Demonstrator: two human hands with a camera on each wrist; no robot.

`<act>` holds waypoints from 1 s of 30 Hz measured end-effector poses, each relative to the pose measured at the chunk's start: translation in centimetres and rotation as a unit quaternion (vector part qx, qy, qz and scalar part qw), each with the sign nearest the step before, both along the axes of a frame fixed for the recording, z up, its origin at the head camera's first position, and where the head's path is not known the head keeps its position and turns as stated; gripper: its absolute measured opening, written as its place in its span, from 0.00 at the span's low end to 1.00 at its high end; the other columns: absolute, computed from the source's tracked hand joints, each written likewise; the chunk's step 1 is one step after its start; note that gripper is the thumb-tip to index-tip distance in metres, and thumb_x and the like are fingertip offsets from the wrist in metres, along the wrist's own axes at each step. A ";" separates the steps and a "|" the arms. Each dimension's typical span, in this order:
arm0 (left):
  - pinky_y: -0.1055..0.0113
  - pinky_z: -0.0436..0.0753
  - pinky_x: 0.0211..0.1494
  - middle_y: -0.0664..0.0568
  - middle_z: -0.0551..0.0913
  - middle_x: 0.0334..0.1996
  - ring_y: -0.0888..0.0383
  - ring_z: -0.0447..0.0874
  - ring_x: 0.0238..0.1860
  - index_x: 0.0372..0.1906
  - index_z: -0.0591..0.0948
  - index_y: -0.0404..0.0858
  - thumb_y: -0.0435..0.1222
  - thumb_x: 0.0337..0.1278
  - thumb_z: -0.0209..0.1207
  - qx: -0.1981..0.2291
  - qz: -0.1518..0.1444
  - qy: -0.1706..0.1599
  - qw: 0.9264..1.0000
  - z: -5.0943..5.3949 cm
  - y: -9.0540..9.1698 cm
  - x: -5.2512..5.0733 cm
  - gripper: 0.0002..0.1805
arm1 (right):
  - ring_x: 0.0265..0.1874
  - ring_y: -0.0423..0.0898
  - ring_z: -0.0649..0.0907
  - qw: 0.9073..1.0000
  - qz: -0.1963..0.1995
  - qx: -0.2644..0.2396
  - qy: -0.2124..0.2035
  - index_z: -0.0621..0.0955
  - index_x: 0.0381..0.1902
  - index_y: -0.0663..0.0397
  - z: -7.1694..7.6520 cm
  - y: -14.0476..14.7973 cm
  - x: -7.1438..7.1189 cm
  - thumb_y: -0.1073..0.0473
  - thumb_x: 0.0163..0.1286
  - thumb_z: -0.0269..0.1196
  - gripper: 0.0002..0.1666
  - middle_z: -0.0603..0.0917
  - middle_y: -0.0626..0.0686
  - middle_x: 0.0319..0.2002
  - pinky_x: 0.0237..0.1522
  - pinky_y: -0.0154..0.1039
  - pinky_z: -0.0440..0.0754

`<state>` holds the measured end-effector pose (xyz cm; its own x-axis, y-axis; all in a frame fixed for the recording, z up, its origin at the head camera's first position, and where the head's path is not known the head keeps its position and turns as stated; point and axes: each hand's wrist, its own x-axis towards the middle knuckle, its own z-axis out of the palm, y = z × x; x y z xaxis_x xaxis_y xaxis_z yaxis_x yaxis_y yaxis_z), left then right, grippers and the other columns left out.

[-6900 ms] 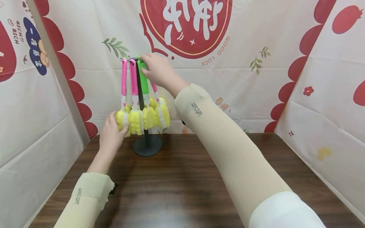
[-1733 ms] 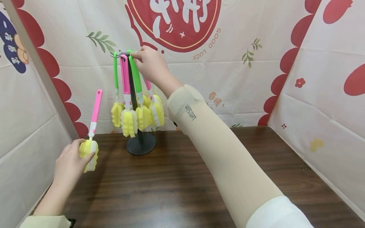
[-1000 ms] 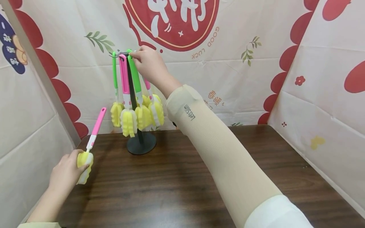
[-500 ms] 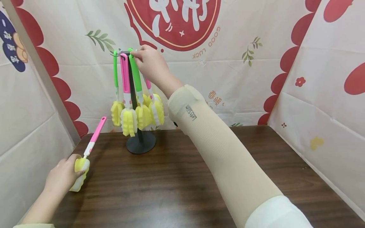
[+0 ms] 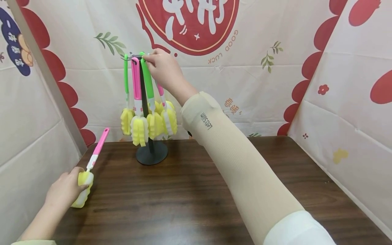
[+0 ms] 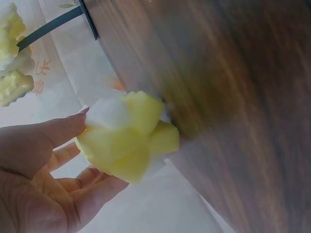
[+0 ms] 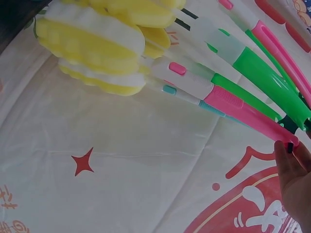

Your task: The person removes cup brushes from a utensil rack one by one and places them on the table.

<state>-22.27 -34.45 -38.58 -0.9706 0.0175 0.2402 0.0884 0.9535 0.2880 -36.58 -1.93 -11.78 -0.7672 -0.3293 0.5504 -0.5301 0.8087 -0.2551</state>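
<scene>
My left hand [image 5: 62, 189] grips the yellow-and-white sponge head of a pink-handled bottle brush [image 5: 99, 146], low over the table's left side. Its handle slants up to the right; I cannot tell whether the sponge touches the tabletop. In the left wrist view, thumb and fingers lie around the sponge head [image 6: 121, 138]. My right hand [image 5: 166, 69] pinches at the top of a black hanging rack [image 5: 151, 154], beside a green-handled brush [image 5: 148, 80]. The right wrist view shows its fingertips at a hook by the end of a pink handle [image 7: 248, 114].
Several more sponge brushes hang from the rack, among them a pink-handled one [image 5: 136, 80] and a thin green-handled one [image 5: 126, 75]. A dark wooden table [image 5: 196, 190] spreads in front. Printed cloth [image 5: 245, 85] closes off the back and both sides.
The left hand has taken the pink-handled brush from the rack's left side and carried it down and left, its handle tilting to the right. The right hand stays at the rack's top.
</scene>
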 end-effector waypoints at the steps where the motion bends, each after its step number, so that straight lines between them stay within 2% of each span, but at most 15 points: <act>1: 0.39 0.73 0.31 0.29 0.75 0.33 0.33 0.75 0.36 0.51 0.70 0.27 0.34 0.46 0.69 0.000 0.001 -0.003 1.000 0.0 0.0 0.0 0.28 | 0.45 0.39 0.75 1.000 0.000 -0.001 0.001 0.75 0.65 0.37 0.0 0.0 0.0 0.51 0.75 0.53 0.22 0.78 0.45 0.52 0.42 0.27 0.73; 8: 0.41 0.73 0.29 0.30 0.75 0.32 0.34 0.75 0.35 0.52 0.69 0.27 0.35 0.47 0.68 -0.001 0.004 -0.011 1.000 -0.1 -0.4 -0.1 0.29 | 0.46 0.39 0.76 1.000 -0.004 -0.006 0.011 0.75 0.65 0.37 -0.2 0.1 -0.3 0.51 0.76 0.52 0.22 0.78 0.45 0.52 0.43 0.26 0.72; 19: 0.44 0.73 0.27 0.38 0.75 0.26 0.39 0.75 0.31 0.48 0.70 0.29 0.36 0.45 0.70 -0.017 -0.011 -0.023 1.000 0.0 -0.4 -0.4 0.27 | 0.46 0.39 0.76 1.000 -0.006 -0.018 0.015 0.75 0.65 0.37 -0.4 0.5 -0.5 0.52 0.75 0.52 0.22 0.78 0.45 0.51 0.42 0.27 0.72; 26: 0.41 0.74 0.30 0.32 0.76 0.28 0.32 0.77 0.35 0.46 0.70 0.27 0.37 0.46 0.69 -0.034 -0.011 -0.047 0.998 -0.4 -0.5 -0.7 0.26 | 0.46 0.39 0.76 1.000 0.002 -0.017 0.008 0.75 0.65 0.37 -0.4 0.2 -0.4 0.52 0.75 0.52 0.22 0.78 0.45 0.52 0.42 0.26 0.72; 30: 0.41 0.75 0.30 0.32 0.76 0.28 0.33 0.78 0.35 0.45 0.71 0.26 0.37 0.46 0.70 -0.036 -0.014 -0.057 0.998 -0.7 -0.7 -0.8 0.26 | 0.46 0.39 0.76 1.000 0.007 -0.017 0.010 0.75 0.65 0.37 -0.5 -0.1 -0.3 0.52 0.75 0.53 0.22 0.78 0.45 0.51 0.42 0.26 0.72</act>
